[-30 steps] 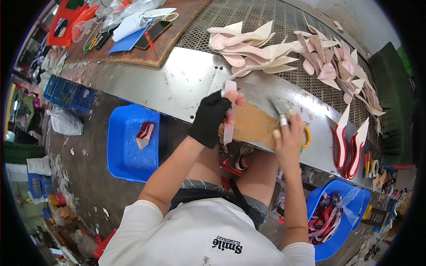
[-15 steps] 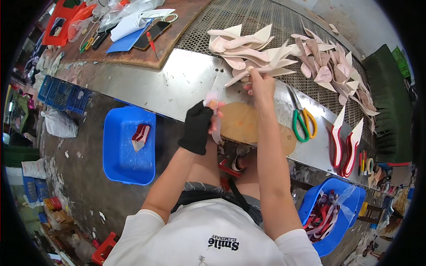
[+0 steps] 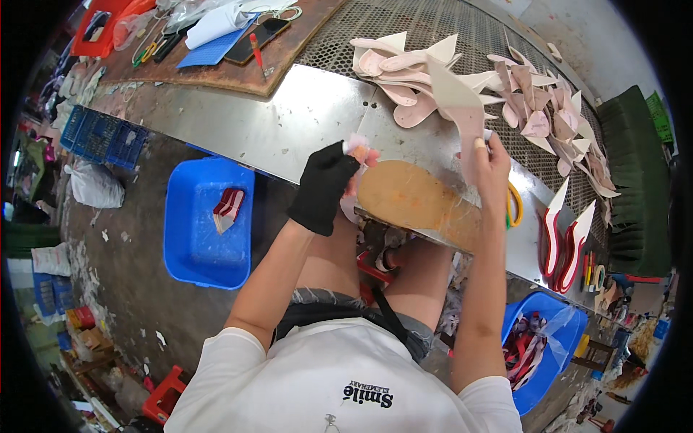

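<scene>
My right hand (image 3: 491,164) is closed on a pale pink, shoe-shaped piece (image 3: 462,108) with a broad white pointed end, held upright over the metal table. In a black fingerless glove, my left hand (image 3: 333,179) pinches a translucent pink strip (image 3: 356,144) that trails below the fingers. Between the hands lies a tan sole-shaped board (image 3: 404,195) at the table edge. Similar pale pieces (image 3: 404,66) are heaped just beyond my right hand. Scissors (image 3: 514,206) with a yellow handle loop showing lie partly hidden behind my right forearm.
More pale pieces (image 3: 538,119) pile up on the perforated mesh (image 3: 332,43). Red-edged white pieces (image 3: 575,242) rest at the right. A blue tub (image 3: 209,249) stands left, holding one red-and-white bundle; another blue bin (image 3: 552,368) with scraps is lower right. A screwdriver (image 3: 256,52) lies on the brown board.
My right hand has moved right and a little nearer, bringing the pale pink piece away from the heap with its pointed end up. My left hand still pinches the strip.
</scene>
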`<state>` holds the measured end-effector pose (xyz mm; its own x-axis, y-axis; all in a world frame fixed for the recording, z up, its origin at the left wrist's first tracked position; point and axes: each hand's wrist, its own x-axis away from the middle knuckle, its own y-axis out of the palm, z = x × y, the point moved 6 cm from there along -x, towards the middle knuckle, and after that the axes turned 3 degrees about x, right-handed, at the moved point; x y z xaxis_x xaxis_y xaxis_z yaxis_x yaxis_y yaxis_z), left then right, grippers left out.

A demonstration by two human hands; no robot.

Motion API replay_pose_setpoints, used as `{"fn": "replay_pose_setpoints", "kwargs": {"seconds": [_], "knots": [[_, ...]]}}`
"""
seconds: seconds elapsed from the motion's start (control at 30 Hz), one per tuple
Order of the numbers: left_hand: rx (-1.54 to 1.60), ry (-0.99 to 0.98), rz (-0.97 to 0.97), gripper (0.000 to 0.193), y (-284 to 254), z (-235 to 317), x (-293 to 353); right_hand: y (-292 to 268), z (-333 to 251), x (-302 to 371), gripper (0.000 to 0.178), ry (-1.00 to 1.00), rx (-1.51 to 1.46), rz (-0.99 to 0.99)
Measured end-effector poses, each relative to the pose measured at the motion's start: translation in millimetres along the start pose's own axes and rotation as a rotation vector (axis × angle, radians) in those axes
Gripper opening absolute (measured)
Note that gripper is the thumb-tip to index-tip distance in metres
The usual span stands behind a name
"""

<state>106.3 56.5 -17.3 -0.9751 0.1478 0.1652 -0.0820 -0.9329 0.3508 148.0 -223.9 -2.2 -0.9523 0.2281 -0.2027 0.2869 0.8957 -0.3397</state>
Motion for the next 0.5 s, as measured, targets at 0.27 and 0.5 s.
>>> {"fn": "replay_pose_setpoints", "kwargs": {"seconds": [0.27,0.5], "knots": [[-0.056,-0.155,-0.378,0.036,56.0,-12.8,29.6,-26.8,0.9,8.9,0.018,0.089,0.019,-0.160],[0.045,-0.134,-0.553,0.036,77.2,-26.0,32.5,5.7,-20.0,45.9,0.020,-0.300,0.519,-0.276]]}}
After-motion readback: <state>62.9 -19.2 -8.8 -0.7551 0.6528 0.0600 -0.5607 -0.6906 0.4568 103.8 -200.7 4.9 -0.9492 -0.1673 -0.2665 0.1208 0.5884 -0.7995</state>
